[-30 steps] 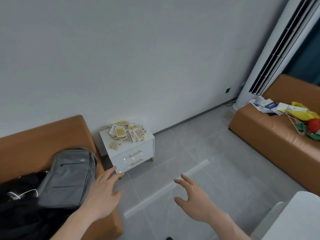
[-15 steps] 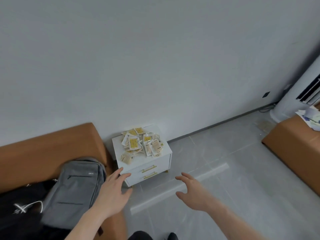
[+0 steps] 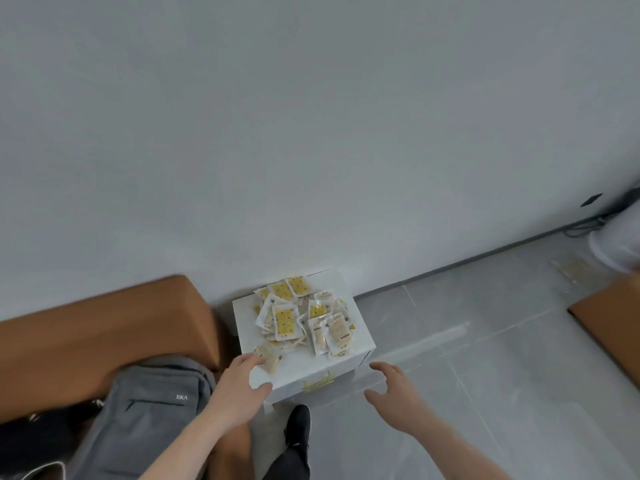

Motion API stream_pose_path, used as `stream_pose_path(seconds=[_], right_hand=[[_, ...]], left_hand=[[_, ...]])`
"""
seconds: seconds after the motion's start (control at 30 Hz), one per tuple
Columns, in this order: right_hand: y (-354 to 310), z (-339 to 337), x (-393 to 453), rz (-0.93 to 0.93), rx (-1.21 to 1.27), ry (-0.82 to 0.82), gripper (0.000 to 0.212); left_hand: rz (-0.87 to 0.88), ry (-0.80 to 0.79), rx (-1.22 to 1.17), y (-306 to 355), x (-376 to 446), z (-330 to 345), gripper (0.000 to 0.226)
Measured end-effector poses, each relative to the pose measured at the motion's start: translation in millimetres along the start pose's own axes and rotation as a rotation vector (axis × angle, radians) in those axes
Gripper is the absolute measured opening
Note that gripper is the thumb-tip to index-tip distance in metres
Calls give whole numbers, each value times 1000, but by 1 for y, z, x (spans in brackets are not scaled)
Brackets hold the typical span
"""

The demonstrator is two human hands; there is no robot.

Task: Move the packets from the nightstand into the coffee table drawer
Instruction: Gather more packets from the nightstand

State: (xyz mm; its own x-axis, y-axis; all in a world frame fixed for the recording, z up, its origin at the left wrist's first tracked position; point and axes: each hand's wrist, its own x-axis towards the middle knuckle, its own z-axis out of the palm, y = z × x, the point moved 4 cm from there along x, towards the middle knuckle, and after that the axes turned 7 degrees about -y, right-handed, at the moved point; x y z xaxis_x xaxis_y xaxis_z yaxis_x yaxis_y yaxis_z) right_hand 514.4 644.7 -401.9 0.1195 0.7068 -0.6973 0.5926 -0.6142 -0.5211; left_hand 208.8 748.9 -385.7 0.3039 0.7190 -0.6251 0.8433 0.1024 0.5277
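Observation:
A pile of small yellow and beige packets (image 3: 304,317) lies on top of the white nightstand (image 3: 356,344) against the wall. One loose beige packet (image 3: 272,360) sits near the top's front left corner. My left hand (image 3: 239,386) hovers over that corner with fingers spread, its fingertips just beside the loose packet, holding nothing. My right hand (image 3: 394,393) is spread open in the air in front of the nightstand's right front corner, apart from it. The coffee table is out of view.
A brown sofa (image 3: 97,337) stands left of the nightstand with a grey backpack (image 3: 149,410) on its seat. Another brown sofa corner (image 3: 613,320) shows at the right edge. My black shoe (image 3: 298,427) is on the grey tiled floor by the nightstand's base.
I have walked up to the nightstand, which now sits much closer and larger. Both hands have advanced toward its top, the left one reaching the front left corner.

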Motion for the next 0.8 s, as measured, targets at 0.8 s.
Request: stream_pose_path(seconds=[0.8], right_hand=[[50,86,361,239,127,199,75]], left_hand=[[-392,303,-176,-108,359,60,75]])
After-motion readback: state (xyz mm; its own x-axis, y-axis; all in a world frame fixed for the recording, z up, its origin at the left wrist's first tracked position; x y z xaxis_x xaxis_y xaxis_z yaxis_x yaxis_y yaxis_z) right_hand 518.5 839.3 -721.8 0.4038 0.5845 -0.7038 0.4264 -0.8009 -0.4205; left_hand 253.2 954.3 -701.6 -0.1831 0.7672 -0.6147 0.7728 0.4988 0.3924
